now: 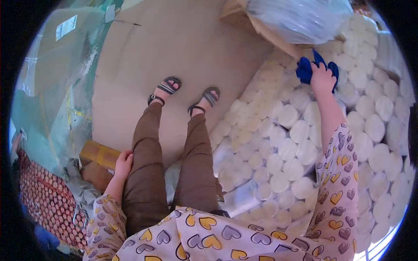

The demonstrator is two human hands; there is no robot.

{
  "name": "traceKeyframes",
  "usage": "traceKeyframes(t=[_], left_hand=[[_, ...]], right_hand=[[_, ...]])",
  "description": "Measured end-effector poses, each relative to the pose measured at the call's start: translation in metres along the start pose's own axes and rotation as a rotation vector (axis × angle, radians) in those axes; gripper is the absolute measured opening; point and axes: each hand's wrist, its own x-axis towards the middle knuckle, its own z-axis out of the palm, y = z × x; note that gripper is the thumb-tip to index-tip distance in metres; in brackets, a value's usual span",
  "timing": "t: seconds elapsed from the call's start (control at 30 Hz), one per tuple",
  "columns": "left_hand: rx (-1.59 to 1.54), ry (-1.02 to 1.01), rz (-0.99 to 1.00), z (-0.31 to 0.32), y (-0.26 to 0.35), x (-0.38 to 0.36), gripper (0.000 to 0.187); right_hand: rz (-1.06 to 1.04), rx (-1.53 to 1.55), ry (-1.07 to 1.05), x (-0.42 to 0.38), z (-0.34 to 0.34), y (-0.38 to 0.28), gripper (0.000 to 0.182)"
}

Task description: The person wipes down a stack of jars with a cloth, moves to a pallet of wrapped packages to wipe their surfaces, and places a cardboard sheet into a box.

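The right hand was reached well out from the body, over the packed white rounds, with its back turned up. Its fingers were curled down and slightly parted over a bunched blue cloth, gripping it from above; parts of the cloth stuck out past the knuckles and on both sides of the hand. The thumb could not be made out clearly. The cloth was near the lower edge of an open carton and below a clear plastic bundle

The left hand hung low beside the leg, its fingers loosely bent and close together against the outer side of the brown trousers. Whether it pinched the fabric or only rested there, I cannot tell. A small taped box lay just beside it, on the side away from the leg

Both feet, in strapped sandals, stood on a flat brown sheet, between the rounds and a large wrapped box
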Motion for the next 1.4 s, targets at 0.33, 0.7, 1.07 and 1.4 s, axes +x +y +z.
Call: traceKeyframes(t=[0.33, 0.7, 1.07, 1.4], left_hand=[[0.19, 0.04, -0.129, 0.008, 0.022, -0.015, 0.03], [-0.094, -0.024, 0.029, -0.007, 0.061, 0.008, 0.028], [0.04, 0.018, 0.086, -0.046, 0.094, 0.003, 0.026], [0.258, -0.27, 0.089, -0.069, 0.029, 0.032, 0.05]], right_hand=[[-0.449, 0.071, -0.402, -0.135, 0.039, -0.096, 0.023], [-0.037, 0.36, -0.13, -0.154, -0.088, 0.055, 0.038], [-0.022, -0.279, -0.106, -0.122, -0.08, 0.129, 0.013], [-0.061, 0.019, -0.314, -0.294, -0.096, 0.056, 0.019]])
